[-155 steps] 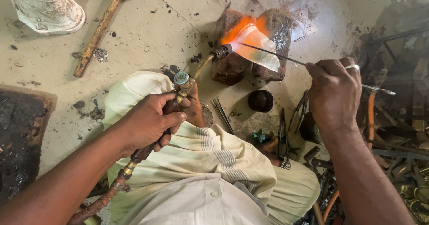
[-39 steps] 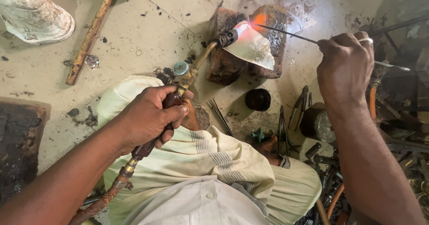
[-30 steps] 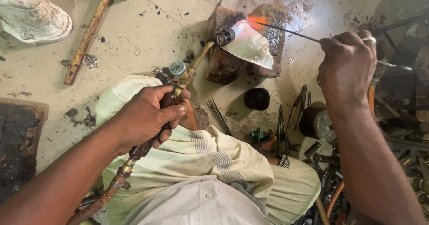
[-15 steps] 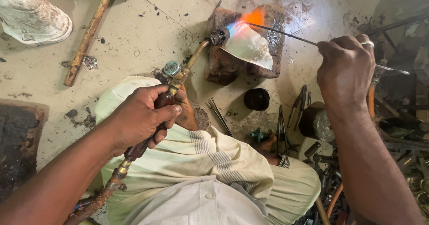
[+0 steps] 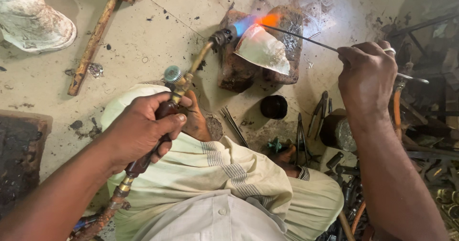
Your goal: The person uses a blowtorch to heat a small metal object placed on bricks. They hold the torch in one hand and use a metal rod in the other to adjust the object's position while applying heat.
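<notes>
Left hand grips the brass gas torch, flame on the pale metal piece atop reddish bricks; right hand pinches the thin filler rod to feed its tip into the heat.

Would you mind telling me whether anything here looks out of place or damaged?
Black flecks and debris are scattered over the pale floor, and pliers and other tools lie loose by the knee. The left hand holds the torch, and the right hand holds a thin rod at the flame above the metal piece on the bricks.

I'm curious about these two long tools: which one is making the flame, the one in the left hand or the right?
The left hand holds the torch with the flame; the right hand holds only a thin rod.
</notes>
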### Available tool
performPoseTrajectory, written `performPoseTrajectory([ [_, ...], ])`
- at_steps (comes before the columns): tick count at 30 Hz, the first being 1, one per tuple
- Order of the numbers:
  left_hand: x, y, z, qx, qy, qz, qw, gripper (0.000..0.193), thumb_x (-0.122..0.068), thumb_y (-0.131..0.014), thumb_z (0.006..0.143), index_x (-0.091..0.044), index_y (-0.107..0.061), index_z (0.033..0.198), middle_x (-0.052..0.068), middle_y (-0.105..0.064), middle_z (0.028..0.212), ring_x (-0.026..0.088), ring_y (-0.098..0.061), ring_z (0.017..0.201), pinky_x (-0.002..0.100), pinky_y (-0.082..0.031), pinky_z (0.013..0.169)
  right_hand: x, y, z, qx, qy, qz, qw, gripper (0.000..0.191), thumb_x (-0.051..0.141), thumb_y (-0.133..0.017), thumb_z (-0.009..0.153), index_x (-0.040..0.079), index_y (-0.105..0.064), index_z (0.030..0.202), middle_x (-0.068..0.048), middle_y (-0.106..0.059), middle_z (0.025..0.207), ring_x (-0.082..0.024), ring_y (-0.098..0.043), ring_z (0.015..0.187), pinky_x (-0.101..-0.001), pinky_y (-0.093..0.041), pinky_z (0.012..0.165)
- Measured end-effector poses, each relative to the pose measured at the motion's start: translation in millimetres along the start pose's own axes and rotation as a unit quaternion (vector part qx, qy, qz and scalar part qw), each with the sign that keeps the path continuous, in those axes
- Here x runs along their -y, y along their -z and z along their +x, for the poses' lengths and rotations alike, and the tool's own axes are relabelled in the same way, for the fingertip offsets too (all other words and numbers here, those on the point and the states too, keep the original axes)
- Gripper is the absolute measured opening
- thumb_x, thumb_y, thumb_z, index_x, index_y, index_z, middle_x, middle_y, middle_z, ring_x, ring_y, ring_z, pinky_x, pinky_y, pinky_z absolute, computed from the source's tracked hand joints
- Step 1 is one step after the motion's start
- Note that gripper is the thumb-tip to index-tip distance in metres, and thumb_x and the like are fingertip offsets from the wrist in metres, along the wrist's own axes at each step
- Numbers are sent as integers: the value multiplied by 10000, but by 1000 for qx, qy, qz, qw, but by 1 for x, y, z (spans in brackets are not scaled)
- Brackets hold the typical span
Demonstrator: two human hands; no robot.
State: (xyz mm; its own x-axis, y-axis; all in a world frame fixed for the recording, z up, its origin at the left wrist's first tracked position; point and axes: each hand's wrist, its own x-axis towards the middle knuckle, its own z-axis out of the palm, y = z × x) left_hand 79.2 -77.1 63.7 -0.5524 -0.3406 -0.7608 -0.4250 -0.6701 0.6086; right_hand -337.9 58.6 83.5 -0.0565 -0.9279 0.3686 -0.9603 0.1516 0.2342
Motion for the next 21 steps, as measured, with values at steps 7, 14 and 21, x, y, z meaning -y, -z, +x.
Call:
performPoseTrajectory([
  [7, 3, 2, -6, -29, -27, -35, 999, 340, -182, -658, 934, -111, -635, 1265, 23, -520, 644, 92, -470, 441, 279, -384, 353, 3, 13, -4, 0, -21, 14, 1000, 123, 2, -784, 996, 111, -829, 1031, -68, -770, 986, -220, -709, 900, -378, -543, 952],
  [14, 31, -13, -13, 13, 37, 16, 999, 354, -201, -649, 936, -141, -627, 1284, 21, -499, 612, 110, -450, 409, 282, -369, 343, 22, 25, -11, 1, -16, 29, 999, 106, 14, -796, 1027, 113, -827, 1045, -56, -770, 1004, -217, -696, 947, -349, -540, 878],
  [21, 43, -9, -16, 7, 36, 15, 999, 370, -207, -654, 928, -140, -617, 1290, 7, -498, 625, 106, -449, 410, 284, -374, 340, 40, 39, -14, 22, 6, 13, 1000, 133, -2, -767, 1018, 117, -827, 1031, -42, -771, 992, -208, -688, 954, -346, -559, 896],
])
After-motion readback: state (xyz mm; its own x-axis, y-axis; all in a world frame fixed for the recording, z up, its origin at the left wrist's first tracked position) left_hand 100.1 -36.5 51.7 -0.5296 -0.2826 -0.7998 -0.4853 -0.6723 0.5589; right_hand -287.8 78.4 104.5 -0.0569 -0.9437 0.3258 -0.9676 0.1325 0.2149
